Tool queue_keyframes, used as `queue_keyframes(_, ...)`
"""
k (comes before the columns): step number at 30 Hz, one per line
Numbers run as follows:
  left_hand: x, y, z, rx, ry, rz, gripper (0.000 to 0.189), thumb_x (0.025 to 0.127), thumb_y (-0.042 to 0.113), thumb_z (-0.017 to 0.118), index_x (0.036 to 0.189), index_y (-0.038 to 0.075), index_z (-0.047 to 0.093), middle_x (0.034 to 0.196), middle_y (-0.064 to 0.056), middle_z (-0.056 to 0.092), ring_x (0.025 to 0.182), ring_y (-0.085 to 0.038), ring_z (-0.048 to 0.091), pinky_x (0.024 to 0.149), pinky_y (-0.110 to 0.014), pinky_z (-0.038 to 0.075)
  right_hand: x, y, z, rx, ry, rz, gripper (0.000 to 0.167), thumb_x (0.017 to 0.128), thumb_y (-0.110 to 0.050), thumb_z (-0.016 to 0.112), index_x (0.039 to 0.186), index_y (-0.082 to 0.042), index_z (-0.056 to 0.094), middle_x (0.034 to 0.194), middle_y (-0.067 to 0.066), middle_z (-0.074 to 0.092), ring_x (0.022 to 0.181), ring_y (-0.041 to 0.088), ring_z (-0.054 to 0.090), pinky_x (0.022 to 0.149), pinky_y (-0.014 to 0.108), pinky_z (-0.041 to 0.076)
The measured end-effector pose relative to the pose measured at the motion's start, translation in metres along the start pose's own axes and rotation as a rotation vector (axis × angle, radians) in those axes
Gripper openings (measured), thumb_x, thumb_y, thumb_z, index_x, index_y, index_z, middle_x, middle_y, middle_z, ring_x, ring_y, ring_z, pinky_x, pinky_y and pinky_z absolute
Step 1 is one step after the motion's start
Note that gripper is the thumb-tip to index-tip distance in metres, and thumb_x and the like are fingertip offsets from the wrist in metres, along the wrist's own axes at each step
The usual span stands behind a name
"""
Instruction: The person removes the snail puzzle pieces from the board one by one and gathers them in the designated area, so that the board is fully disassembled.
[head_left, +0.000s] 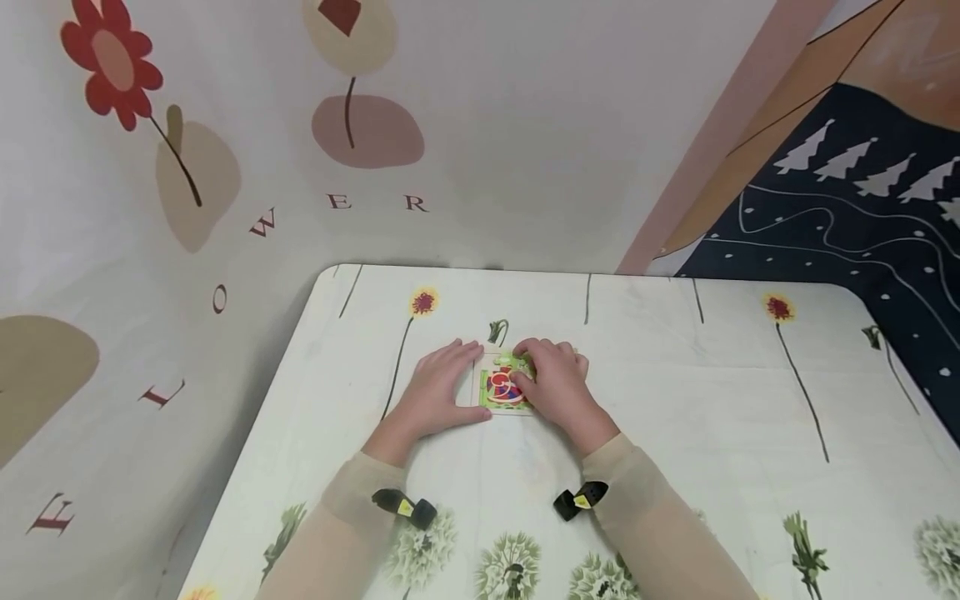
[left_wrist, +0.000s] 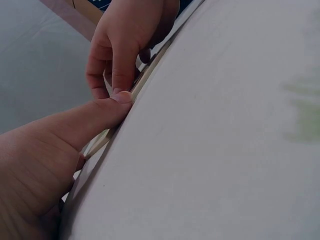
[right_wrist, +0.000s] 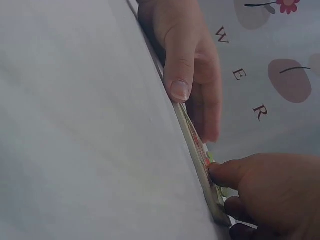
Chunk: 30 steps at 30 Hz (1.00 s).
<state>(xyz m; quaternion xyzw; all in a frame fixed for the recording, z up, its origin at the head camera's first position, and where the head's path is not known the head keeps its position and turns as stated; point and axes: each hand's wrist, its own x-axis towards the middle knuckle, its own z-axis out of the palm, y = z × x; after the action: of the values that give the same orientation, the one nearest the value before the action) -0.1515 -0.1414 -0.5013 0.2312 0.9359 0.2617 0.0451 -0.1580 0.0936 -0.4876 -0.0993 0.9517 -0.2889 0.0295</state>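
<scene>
A small square jigsaw board (head_left: 495, 400) with a light wooden frame and a green, red and blue picture lies flat on the table. My left hand (head_left: 438, 392) holds it at its left side, the thumb along the near edge and the fingers at the far left corner. Over the right part bends my right hand (head_left: 558, 379), its thumb and index finger pinching a green puzzle piece (right_wrist: 210, 156) that stands slightly above the board. The piece's full shape is hidden by the fingers. In the left wrist view, only the board's pale edge (left_wrist: 100, 142) shows clearly.
The white table (head_left: 690, 400) carries a printed flower pattern. Behind it hangs a pale cloth (head_left: 525, 167) with flowers and letters, beside a dark cloth (head_left: 840, 217) with white trees at the right. Black wrist straps (head_left: 405, 507) sit over both sleeves.
</scene>
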Motion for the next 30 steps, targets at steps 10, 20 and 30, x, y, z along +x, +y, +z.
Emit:
queue_keyframes(10, -0.0019, -0.0012, -0.0001, -0.015, 0.01, 0.013, 0.104, 0.08, 0.052, 0.09, 0.163, 0.009, 0.044, 0.169, -0.009, 0.04, 0.16, -0.032, 0.026, 0.127, -0.06, 0.021, -0.0029, 0.0014, 0.0009, -0.014, 0.091, -0.118, 0.036, 0.096, -0.024, 0.083, 0.13, -0.017, 0.075, 0.127, 0.0, 0.074, 0.114, 0.025, 0.056, 0.101, 0.053, 0.033)
queue_keyframes(20, -0.0004, -0.0016, -0.0004, -0.005, 0.001, 0.009, 0.105, 0.08, 0.055, 0.089, 0.163, 0.01, 0.044, 0.17, -0.008, 0.039, 0.16, -0.032, 0.025, 0.127, -0.059, 0.02, -0.0032, 0.0069, 0.002, -0.072, 0.126, -0.221, 0.041, 0.097, -0.022, 0.082, 0.136, -0.016, 0.076, 0.125, 0.004, 0.072, 0.114, 0.027, 0.053, 0.098, 0.055, 0.036)
queue_keyframes(30, -0.0007, -0.0026, 0.0004, 0.005, -0.002, 0.003, 0.105, 0.08, 0.055, 0.089, 0.164, 0.011, 0.043, 0.17, -0.008, 0.039, 0.16, -0.032, 0.025, 0.127, -0.06, 0.02, -0.0026, 0.0076, 0.0027, -0.095, 0.116, -0.24, 0.038, 0.098, -0.024, 0.081, 0.135, -0.016, 0.076, 0.124, 0.005, 0.07, 0.115, 0.028, 0.051, 0.101, 0.056, 0.035)
